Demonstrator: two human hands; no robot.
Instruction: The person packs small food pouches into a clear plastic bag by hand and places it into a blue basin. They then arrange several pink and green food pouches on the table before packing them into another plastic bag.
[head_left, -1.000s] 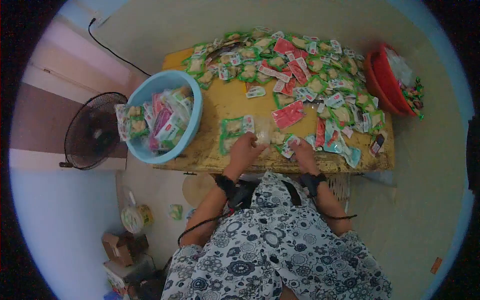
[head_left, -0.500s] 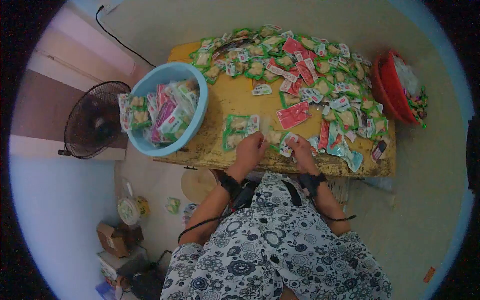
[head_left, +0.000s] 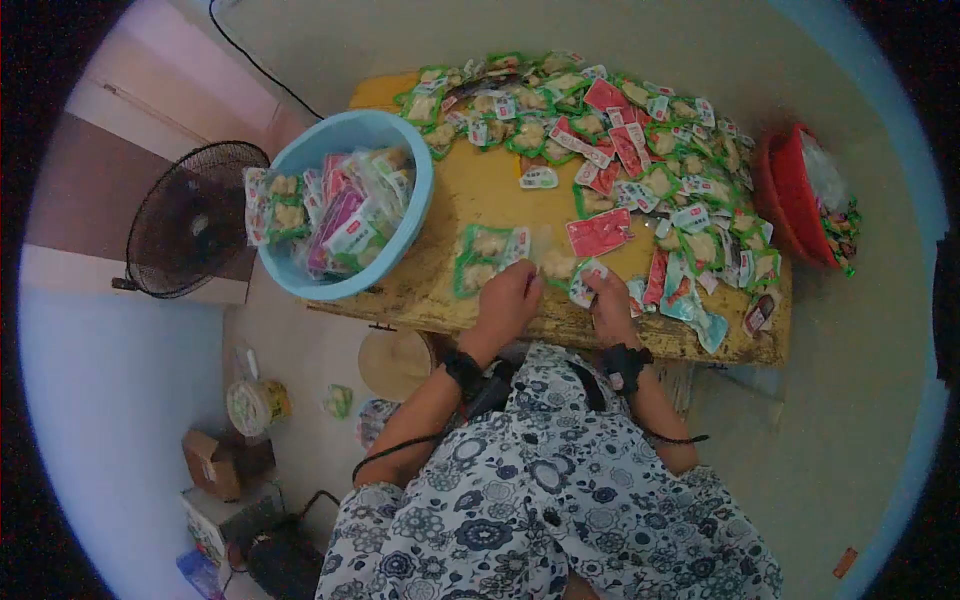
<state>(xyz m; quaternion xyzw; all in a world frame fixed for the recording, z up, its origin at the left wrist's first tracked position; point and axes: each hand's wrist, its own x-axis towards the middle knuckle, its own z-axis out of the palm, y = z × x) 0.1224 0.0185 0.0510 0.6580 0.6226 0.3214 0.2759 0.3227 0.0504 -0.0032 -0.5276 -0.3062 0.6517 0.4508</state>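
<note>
My right hand pinches the white-labelled end of a small sealed snack packet with green edges and pale food pieces inside. My left hand is at the packet's other side with its fingers closed; what they pinch is hidden, though a hazy translucent strip shows just above them. Left of and beyond the left hand, a double green-edged packet lies flat on the yellow table. A red packet rests just beyond the right hand.
Many green and red packets are heaped across the table's back and right. A blue basin full of packets stands at left, near a black fan. Red basins are at the right. A round stool stands below the table's front edge.
The view has shifted slightly, so the table appears a little to the right. Both hands stay close to the same packet, and the translucent strip above the left fingers looks fainter.
</note>
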